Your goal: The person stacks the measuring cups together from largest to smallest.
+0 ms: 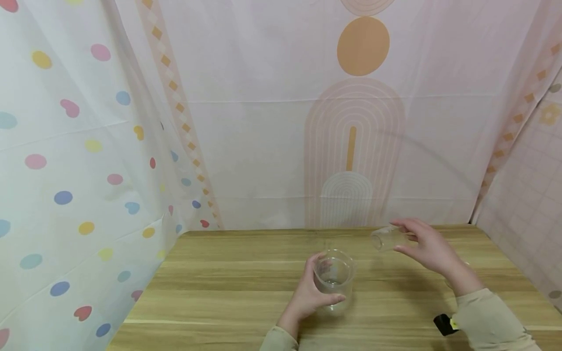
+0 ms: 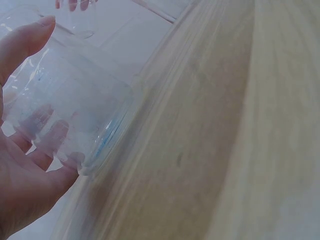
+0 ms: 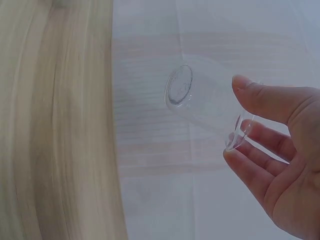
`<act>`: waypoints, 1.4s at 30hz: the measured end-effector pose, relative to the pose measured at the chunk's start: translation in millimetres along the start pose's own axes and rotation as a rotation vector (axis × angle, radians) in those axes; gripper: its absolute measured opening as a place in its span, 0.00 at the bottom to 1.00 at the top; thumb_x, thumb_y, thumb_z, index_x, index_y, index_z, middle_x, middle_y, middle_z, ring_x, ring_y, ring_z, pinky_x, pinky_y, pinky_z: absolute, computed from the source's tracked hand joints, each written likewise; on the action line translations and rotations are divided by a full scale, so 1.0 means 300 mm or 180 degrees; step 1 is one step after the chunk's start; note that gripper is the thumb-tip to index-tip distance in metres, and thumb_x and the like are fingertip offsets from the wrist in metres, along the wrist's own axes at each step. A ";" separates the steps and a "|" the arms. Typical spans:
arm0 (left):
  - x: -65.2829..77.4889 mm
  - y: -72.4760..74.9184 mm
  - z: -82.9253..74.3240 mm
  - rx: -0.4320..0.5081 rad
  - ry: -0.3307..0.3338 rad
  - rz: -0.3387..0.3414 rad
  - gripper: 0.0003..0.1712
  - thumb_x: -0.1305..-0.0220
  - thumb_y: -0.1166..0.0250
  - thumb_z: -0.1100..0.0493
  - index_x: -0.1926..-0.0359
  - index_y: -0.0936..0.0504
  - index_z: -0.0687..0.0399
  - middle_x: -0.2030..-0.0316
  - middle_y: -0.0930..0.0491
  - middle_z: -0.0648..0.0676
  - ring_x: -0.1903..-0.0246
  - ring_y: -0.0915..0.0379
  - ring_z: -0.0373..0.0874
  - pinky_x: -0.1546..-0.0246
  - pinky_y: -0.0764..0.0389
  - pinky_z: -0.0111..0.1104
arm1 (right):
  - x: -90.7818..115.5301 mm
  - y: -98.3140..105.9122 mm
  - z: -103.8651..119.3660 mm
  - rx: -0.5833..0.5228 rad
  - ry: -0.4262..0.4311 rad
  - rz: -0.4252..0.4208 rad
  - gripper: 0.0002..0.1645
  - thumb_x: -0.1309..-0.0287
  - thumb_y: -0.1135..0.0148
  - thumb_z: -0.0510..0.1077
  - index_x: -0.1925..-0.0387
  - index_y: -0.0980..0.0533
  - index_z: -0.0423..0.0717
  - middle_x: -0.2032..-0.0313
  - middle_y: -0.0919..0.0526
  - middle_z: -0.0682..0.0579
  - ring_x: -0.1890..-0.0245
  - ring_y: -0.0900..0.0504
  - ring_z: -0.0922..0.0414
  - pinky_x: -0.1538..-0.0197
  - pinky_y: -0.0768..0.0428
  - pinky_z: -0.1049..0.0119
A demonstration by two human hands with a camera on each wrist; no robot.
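In the head view my left hand (image 1: 311, 290) curls around a large clear beaker (image 1: 334, 287), with the thumb across its near side. The beaker stands roughly upright on or just above the wooden table; its base contact is hard to tell. The left wrist view shows the fingers behind the beaker (image 2: 75, 95) and faint blue marks near its base. To the right and farther back, my right hand (image 1: 428, 246) pinches a small clear cup (image 3: 205, 97) near its rim. This cup is tilted in the air on its side, its base pointing left, apart from the beaker.
A black object with a yellow part (image 1: 444, 324) lies on the wooden table (image 1: 228, 282) beside the right sleeve. Something clear and rounded, mostly hidden, sits behind the right wrist. A patterned curtain (image 1: 259, 146) hangs along the table's far edge, with others at both sides.
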State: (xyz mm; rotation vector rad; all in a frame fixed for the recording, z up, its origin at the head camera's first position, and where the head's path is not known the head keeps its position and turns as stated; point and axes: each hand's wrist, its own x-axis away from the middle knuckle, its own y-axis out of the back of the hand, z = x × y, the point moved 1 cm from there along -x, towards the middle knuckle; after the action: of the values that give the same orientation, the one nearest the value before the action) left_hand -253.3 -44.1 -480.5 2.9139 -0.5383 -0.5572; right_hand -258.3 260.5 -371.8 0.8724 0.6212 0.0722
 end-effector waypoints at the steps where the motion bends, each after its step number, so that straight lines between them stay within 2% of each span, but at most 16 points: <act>1: 0.000 0.000 0.000 -0.0001 -0.0003 0.0000 0.56 0.59 0.18 0.66 0.31 0.42 0.50 0.37 0.29 0.57 0.36 0.35 0.53 0.35 0.37 0.43 | -0.001 -0.001 0.004 -0.0005 0.0017 -0.0007 0.35 0.51 0.26 0.32 0.40 0.28 0.33 0.49 0.22 0.36 0.51 0.21 0.38 0.50 0.21 0.45; 12: -0.003 -0.002 -0.001 -0.0004 0.0009 -0.0019 0.56 0.60 0.18 0.67 0.31 0.41 0.50 0.38 0.28 0.55 0.37 0.34 0.53 0.35 0.37 0.42 | -0.012 -0.012 0.034 -0.0063 0.0319 -0.0142 0.36 0.54 0.24 0.31 0.41 0.26 0.35 0.51 0.21 0.39 0.52 0.21 0.41 0.52 0.20 0.49; 21: -0.002 -0.002 0.001 0.0037 0.0008 -0.0016 0.57 0.60 0.18 0.67 0.31 0.42 0.51 0.38 0.28 0.57 0.36 0.34 0.53 0.35 0.37 0.41 | -0.023 -0.020 0.052 -0.0094 0.0394 -0.0155 0.36 0.55 0.23 0.31 0.42 0.25 0.37 0.50 0.21 0.41 0.52 0.21 0.44 0.51 0.20 0.50; 30: -0.001 0.000 0.000 0.0015 0.0036 -0.0010 0.57 0.60 0.18 0.66 0.31 0.42 0.51 0.37 0.29 0.58 0.36 0.35 0.52 0.35 0.37 0.40 | -0.035 -0.022 0.087 -0.0085 0.0466 -0.0112 0.36 0.52 0.25 0.32 0.39 0.26 0.40 0.46 0.22 0.42 0.49 0.21 0.44 0.50 0.21 0.48; 42: 0.000 0.002 0.003 0.0017 0.0014 -0.0005 0.57 0.60 0.18 0.66 0.31 0.42 0.49 0.37 0.29 0.58 0.36 0.34 0.52 0.35 0.37 0.41 | -0.058 -0.023 0.131 -0.0102 0.0663 -0.0133 0.37 0.56 0.23 0.30 0.40 0.25 0.41 0.45 0.22 0.45 0.49 0.22 0.48 0.51 0.19 0.51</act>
State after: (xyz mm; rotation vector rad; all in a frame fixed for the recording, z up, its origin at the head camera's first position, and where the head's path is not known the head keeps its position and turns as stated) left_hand -253.8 -44.8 -481.2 2.9200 -0.5379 -0.5504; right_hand -252.8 223.5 -349.7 0.8263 0.8307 0.1362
